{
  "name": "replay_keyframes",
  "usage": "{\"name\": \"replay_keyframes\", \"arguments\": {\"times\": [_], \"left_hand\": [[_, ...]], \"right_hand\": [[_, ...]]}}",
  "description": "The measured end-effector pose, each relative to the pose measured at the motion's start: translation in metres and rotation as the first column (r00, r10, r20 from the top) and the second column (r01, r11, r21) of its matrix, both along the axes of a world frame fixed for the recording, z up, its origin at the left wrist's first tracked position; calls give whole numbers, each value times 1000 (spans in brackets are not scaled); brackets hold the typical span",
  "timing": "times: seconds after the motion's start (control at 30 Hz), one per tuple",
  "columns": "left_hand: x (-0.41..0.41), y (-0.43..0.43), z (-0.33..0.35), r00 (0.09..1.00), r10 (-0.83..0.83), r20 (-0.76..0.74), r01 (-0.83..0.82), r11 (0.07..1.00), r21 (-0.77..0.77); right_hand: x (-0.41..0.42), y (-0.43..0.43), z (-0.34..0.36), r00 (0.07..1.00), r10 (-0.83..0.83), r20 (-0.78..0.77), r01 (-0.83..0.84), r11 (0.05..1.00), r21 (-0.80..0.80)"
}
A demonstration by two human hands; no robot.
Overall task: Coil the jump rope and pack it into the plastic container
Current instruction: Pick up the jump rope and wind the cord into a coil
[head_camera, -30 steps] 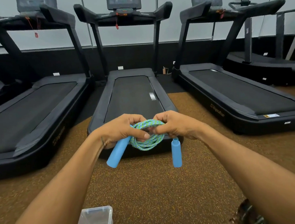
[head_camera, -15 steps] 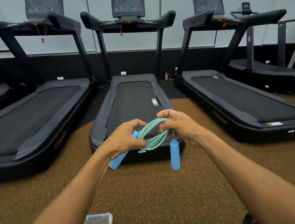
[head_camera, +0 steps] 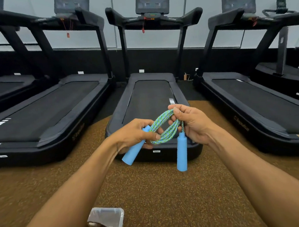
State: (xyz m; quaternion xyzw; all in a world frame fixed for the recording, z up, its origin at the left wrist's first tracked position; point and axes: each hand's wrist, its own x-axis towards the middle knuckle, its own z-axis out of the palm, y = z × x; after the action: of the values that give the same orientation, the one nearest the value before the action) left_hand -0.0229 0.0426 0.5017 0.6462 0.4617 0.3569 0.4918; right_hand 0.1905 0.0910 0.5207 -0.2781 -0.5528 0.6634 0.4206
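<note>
Jump rope (head_camera: 165,125) is bunched into a few loops of green-and-blue braided cord, held in the air between both hands, in front of the middle treadmill (head_camera: 151,102). How many loops: can't count, strands overlap and the fingers cover both ends of the bundle.

Left hand (head_camera: 135,135) is closed round the lower end of the loops and the top of one blue handle (head_camera: 133,153); that handle sticks out below the fist, angled down and toward the left forearm. Where cord joins this handle is hidden inside the fist.

Right hand (head_camera: 194,123) pinches the upper end of the loops between thumb and fingers, sitting a bit higher than the left. Second blue handle (head_camera: 181,151) hangs straight down on a short strand just below that hand, touching nothing else.

Plastic container (head_camera: 109,220) sits on the speckled brown floor (head_camera: 170,193) well below the hands, beside the left forearm. Clear, open-topped. The forearm covers its near left part and the frame bottom cuts it off. Something brownish shows through it; can't identify it.
</note>
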Motion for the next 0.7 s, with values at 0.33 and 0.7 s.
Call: {"name": "replay_keyframes", "arguments": {"times": [0.33,0.7], "left_hand": [[-31,7,-18,983,157,98,-167,980,108],[-64,0,-64,882,207,423,-165,977,-134]], "right_hand": [[-57,6,0,992,-27,-126,18,997,-79],[-133,9,-32,971,-98,-220,33,959,-282]]}}
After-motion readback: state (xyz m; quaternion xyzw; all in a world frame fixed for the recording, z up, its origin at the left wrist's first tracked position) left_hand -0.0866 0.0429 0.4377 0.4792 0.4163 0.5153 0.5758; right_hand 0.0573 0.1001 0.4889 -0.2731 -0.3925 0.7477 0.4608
